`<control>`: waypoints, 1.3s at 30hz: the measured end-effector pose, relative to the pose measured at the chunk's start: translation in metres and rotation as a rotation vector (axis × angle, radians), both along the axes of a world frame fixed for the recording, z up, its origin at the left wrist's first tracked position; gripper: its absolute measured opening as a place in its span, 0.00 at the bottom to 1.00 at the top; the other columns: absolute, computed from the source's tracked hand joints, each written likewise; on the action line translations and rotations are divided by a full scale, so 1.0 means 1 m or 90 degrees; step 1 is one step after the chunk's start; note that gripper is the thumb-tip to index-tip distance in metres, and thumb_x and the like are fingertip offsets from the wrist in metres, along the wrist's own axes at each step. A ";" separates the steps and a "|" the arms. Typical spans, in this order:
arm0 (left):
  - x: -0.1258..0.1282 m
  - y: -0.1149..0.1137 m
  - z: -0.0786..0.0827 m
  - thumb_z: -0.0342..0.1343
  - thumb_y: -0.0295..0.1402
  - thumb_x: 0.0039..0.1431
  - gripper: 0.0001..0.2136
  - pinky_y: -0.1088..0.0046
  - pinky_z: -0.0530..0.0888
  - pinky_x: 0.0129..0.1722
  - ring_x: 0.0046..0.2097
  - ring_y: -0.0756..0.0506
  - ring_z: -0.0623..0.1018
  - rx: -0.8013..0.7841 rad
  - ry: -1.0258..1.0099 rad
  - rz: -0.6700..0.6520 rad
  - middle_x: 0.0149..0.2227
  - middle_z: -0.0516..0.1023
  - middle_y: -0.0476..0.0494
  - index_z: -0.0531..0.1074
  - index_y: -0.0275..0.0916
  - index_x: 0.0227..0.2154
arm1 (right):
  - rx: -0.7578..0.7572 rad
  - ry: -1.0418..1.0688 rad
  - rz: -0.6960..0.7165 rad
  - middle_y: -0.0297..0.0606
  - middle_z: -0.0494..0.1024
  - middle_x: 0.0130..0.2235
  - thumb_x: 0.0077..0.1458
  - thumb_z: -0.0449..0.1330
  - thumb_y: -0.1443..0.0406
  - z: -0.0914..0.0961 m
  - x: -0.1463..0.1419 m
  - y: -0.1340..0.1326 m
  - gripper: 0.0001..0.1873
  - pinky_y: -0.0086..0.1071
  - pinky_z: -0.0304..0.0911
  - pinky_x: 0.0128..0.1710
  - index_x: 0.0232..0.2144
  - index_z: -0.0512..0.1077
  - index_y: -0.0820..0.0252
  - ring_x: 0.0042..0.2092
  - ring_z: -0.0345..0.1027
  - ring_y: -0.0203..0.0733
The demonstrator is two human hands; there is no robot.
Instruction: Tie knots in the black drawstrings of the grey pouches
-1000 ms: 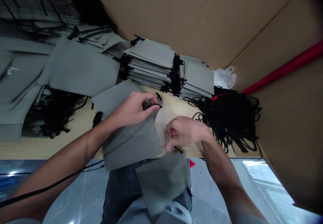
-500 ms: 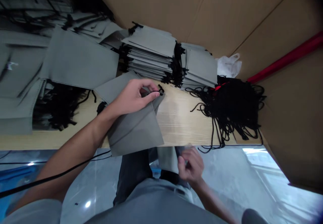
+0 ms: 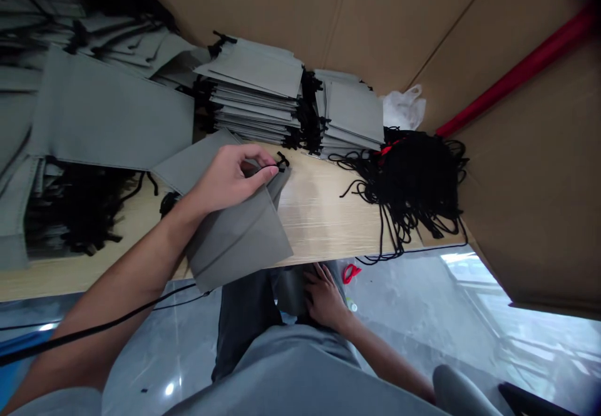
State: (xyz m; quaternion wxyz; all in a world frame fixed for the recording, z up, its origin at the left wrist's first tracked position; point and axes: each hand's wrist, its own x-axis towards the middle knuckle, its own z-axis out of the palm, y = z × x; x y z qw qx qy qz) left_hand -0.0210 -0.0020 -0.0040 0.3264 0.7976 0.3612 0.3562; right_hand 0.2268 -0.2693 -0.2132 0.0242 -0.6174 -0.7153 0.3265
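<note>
My left hand point(image 3: 230, 178) rests on a grey cloth pouch point(image 3: 239, 234) on the wooden table point(image 3: 323, 216). Its thumb and fingers pinch the pouch's black drawstring point(image 3: 280, 162) at the top corner. A second grey pouch lies partly under the first. My right hand point(image 3: 323, 297) is down below the table edge, over my lap, fingers flat on another grey pouch point(image 3: 288, 288) lying on my thigh.
Two stacks of grey pouches point(image 3: 256, 97) point(image 3: 350, 116) stand at the back against a cardboard wall. A tangle of black cords point(image 3: 413, 181) lies to the right. More grey pouches point(image 3: 107, 116) and black cords cover the left. A white plastic bag point(image 3: 399, 109) sits behind.
My right hand has dropped from the table edge down to my lap with a grey pouch. The left hand has kept its pinch on the drawstring.
</note>
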 end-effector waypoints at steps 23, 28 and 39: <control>-0.003 -0.002 0.009 0.67 0.45 0.64 0.13 0.75 0.76 0.34 0.37 0.47 0.82 -0.146 -0.093 -0.088 0.36 0.85 0.44 0.79 0.39 0.38 | 0.408 0.083 0.251 0.37 0.79 0.36 0.63 0.56 0.71 0.273 0.038 0.228 0.11 0.39 0.62 0.45 0.35 0.78 0.57 0.40 0.71 0.45; 0.001 -0.001 0.004 0.64 0.47 0.68 0.15 0.74 0.73 0.28 0.33 0.47 0.81 -0.160 -0.131 -0.043 0.38 0.87 0.40 0.77 0.39 0.38 | 0.383 0.174 0.284 0.39 0.83 0.40 0.72 0.61 0.54 0.244 0.022 0.252 0.15 0.38 0.62 0.48 0.39 0.80 0.58 0.43 0.73 0.45; 0.004 0.002 -0.009 0.63 0.49 0.69 0.17 0.69 0.79 0.40 0.39 0.42 0.87 -0.275 -0.180 -0.086 0.37 0.86 0.41 0.73 0.38 0.38 | 0.344 -0.026 0.199 0.41 0.85 0.53 0.69 0.63 0.65 0.221 0.041 0.243 0.12 0.60 0.46 0.72 0.53 0.80 0.55 0.59 0.75 0.55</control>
